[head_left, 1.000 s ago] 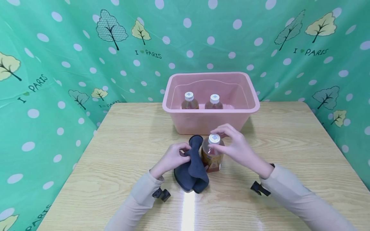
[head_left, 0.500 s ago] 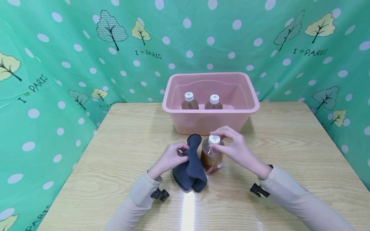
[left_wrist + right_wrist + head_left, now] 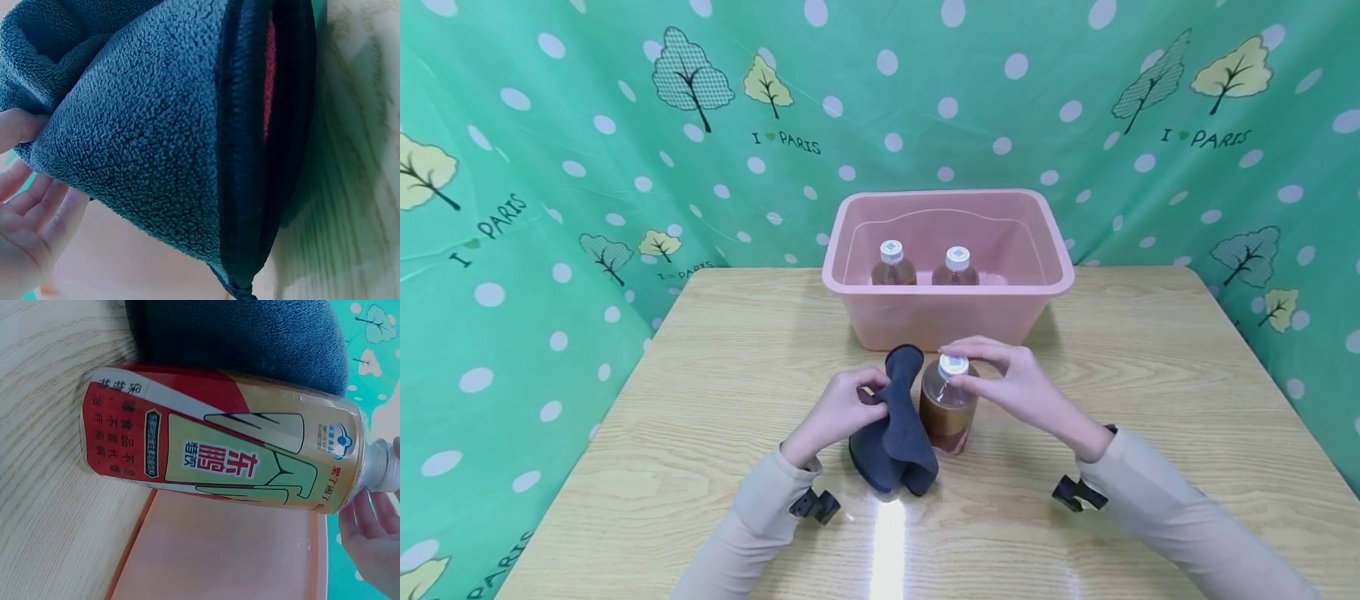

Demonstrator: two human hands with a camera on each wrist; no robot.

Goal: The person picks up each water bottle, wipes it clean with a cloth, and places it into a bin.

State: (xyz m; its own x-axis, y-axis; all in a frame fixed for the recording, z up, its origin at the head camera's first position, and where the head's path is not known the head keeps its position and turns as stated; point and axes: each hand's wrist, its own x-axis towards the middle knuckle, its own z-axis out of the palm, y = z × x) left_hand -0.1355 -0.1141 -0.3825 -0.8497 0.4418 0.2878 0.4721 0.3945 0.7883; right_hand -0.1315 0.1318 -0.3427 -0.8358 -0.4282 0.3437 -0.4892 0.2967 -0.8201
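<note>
My left hand [image 3: 846,408] pinches a dark blue-grey towel [image 3: 891,442] that hangs in folds against the left side of a drink bottle [image 3: 949,417]. Thumb and fingers grip the fuzzy towel [image 3: 144,125] in the left wrist view, where its dark bound edge shows. With thumb and fingers on the white cap [image 3: 953,365], my right hand [image 3: 1018,387] holds the bottle upright, its base at or just over the table. A red and gold label [image 3: 225,444] with Chinese characters faces the right wrist camera.
Behind the bottle stands a pink plastic bin [image 3: 951,317]. Two similar capped bottles, a left one [image 3: 892,271] and a right one [image 3: 957,271], stand inside it. A wooden table [image 3: 700,433] lies underneath, and a green dotted curtain [image 3: 812,100] hangs behind.
The bottle has turned about its upright axis in my right hand, so its label shows a different side. Cap and right fingers shifted slightly towards me. The towel moved slightly left and up.
</note>
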